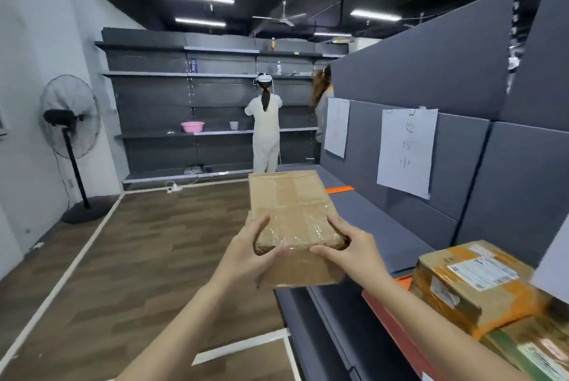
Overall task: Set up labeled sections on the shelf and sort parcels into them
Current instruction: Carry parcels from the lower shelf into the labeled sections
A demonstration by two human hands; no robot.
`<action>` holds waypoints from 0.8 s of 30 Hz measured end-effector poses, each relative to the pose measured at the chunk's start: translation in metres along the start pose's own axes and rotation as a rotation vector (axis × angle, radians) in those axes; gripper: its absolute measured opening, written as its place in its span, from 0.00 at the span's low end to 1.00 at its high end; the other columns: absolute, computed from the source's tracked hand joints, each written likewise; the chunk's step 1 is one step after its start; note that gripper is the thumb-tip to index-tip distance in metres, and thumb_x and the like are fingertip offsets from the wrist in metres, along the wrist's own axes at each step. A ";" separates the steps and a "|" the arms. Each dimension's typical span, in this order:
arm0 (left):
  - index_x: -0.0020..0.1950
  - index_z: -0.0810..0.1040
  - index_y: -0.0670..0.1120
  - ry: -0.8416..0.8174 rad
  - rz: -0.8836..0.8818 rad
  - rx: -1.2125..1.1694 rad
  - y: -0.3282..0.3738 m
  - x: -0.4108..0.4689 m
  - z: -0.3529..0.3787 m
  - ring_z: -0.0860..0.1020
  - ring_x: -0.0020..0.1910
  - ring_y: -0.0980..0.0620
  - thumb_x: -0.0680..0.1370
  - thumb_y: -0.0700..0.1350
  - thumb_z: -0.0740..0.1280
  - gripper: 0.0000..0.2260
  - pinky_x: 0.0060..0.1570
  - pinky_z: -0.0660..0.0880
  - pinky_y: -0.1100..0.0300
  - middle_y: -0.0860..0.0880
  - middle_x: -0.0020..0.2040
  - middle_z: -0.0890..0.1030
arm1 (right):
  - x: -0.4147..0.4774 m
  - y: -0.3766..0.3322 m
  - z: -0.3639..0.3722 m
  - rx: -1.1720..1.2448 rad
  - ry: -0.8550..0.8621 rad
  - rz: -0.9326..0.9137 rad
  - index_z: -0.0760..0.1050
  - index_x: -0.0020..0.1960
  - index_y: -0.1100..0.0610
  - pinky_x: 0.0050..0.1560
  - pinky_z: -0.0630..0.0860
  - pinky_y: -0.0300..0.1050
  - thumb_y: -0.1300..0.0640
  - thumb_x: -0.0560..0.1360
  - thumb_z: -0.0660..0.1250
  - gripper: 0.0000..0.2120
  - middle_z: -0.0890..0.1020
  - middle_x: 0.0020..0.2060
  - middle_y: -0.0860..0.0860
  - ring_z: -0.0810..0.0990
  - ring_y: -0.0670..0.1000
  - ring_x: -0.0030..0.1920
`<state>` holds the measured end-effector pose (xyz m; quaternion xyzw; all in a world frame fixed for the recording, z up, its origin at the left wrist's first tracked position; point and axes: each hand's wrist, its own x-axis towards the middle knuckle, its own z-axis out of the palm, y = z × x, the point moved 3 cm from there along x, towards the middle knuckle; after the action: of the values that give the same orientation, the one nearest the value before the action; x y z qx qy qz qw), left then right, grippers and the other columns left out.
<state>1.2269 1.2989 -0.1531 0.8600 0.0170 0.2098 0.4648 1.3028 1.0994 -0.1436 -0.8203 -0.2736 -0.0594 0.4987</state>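
I hold a brown cardboard parcel (292, 205), wrapped in clear tape, in front of me at the left edge of the grey shelf (385, 226). My left hand (251, 249) grips its near left corner, thumb underneath. My right hand (348, 246) grips the near right corner. On the shelf's back panel hangs a white paper label (406, 149) with handwritten characters, and a second paper sheet (337, 126) farther along. An orange divider strip (340, 189) lies on the shelf beyond the parcel. Two taped parcels (474, 285) with printed labels sit at the right.
A standing fan (70, 140) is by the left wall. Two people stand at the far dark shelving (191, 103), which holds a pink basin (192, 126) and bottles. White tape lines (77, 260) mark the wooden floor.
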 end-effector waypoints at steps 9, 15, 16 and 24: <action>0.74 0.63 0.52 -0.312 0.188 -0.162 -0.028 0.155 0.084 0.65 0.68 0.65 0.69 0.57 0.72 0.36 0.66 0.64 0.65 0.59 0.70 0.68 | 0.063 0.063 -0.035 -0.165 0.338 0.210 0.68 0.70 0.50 0.67 0.67 0.38 0.49 0.64 0.78 0.37 0.73 0.66 0.43 0.70 0.41 0.66; 0.73 0.62 0.57 -0.568 0.350 -0.189 -0.043 0.244 0.114 0.64 0.68 0.66 0.70 0.60 0.71 0.34 0.67 0.66 0.60 0.63 0.69 0.66 | 0.095 0.073 -0.025 -0.310 0.581 0.376 0.67 0.70 0.45 0.69 0.66 0.45 0.43 0.64 0.76 0.37 0.72 0.68 0.44 0.66 0.44 0.70; 0.73 0.62 0.57 -0.605 0.372 -0.195 -0.044 0.256 0.116 0.64 0.68 0.66 0.70 0.59 0.71 0.34 0.66 0.67 0.61 0.64 0.69 0.66 | 0.099 0.073 -0.021 -0.317 0.624 0.401 0.67 0.70 0.45 0.69 0.67 0.46 0.43 0.64 0.76 0.37 0.72 0.68 0.45 0.67 0.45 0.70; 0.74 0.60 0.57 -0.904 0.518 -0.278 -0.042 0.287 0.137 0.63 0.66 0.67 0.72 0.56 0.71 0.33 0.59 0.61 0.69 0.66 0.69 0.66 | 0.088 0.056 0.009 -0.381 0.896 0.587 0.67 0.70 0.49 0.71 0.63 0.45 0.44 0.64 0.76 0.38 0.71 0.69 0.46 0.64 0.43 0.71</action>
<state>1.5470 1.2784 -0.1541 0.7710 -0.4253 -0.0732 0.4683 1.4041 1.1219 -0.1591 -0.8321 0.2197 -0.3091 0.4047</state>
